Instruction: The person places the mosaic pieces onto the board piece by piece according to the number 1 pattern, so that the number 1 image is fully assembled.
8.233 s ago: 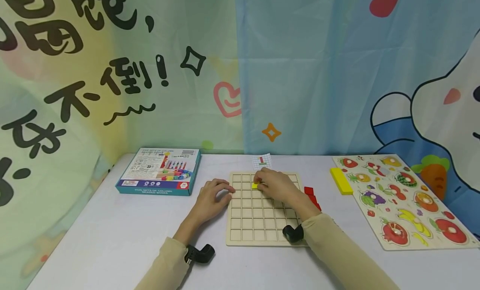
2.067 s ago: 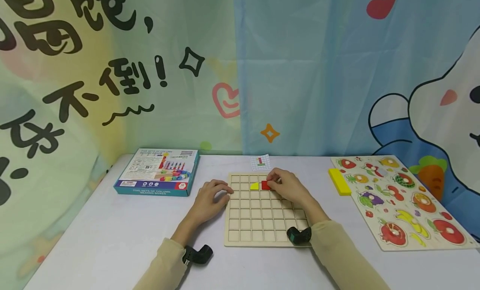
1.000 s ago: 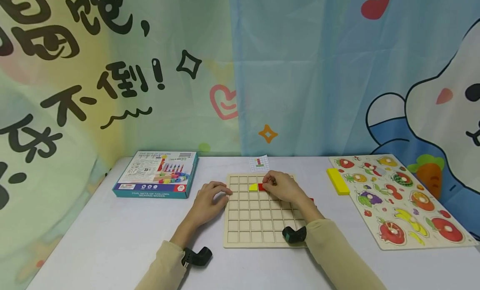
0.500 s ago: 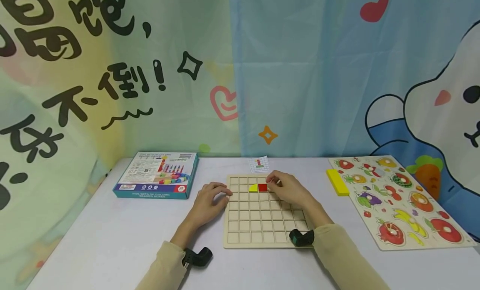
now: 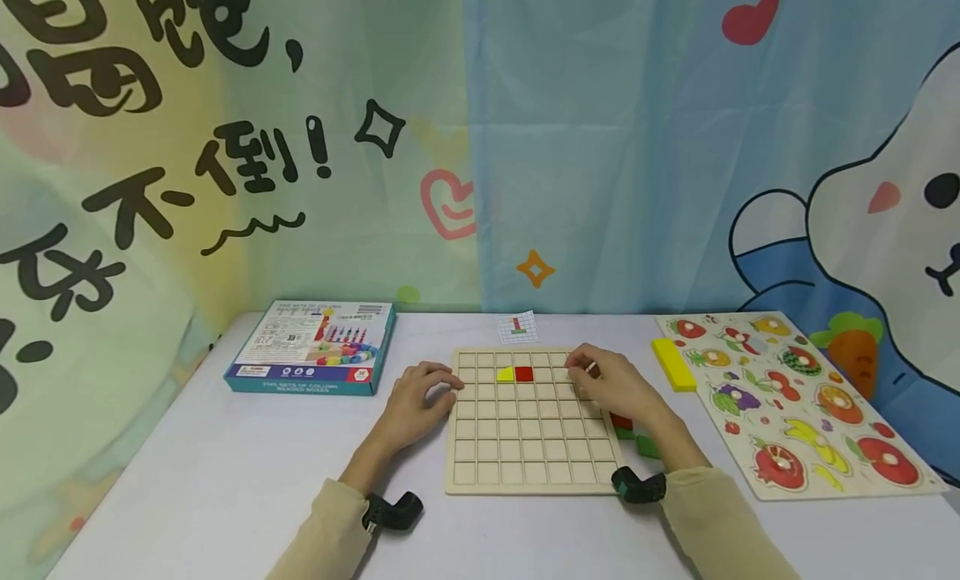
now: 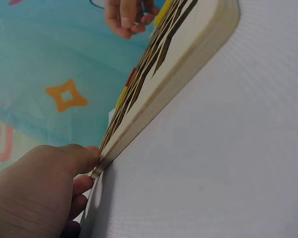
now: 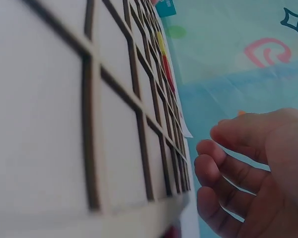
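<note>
A wooden grid board [image 5: 534,490] lies flat in the middle of the table. In its second row a yellow piece [image 5: 506,374] and a red square piece [image 5: 524,374] sit side by side. My left hand [image 5: 417,398] holds the board's left edge with thumb and fingertips; the left wrist view shows the board's edge [image 6: 176,74] meeting them. Over the board's right side hovers my right hand [image 5: 615,384], fingers loosely bent. The right wrist view shows nothing between its fingertips. Red pieces [image 5: 622,422] and green pieces [image 5: 647,447] lie right of the board, partly behind the right forearm.
A small pattern card [image 5: 517,327] lies behind the board. At the back left is a flat teal-sided box [image 5: 311,347]. On the right lie a yellow block [image 5: 673,365] and a fruit puzzle board [image 5: 795,405]. A printed curtain [image 5: 585,147] hangs behind the table.
My right hand brought the red piece onto the board, set it against the yellow piece, let go and moved right. Green pieces came into view beside the board. The left hand stayed put.
</note>
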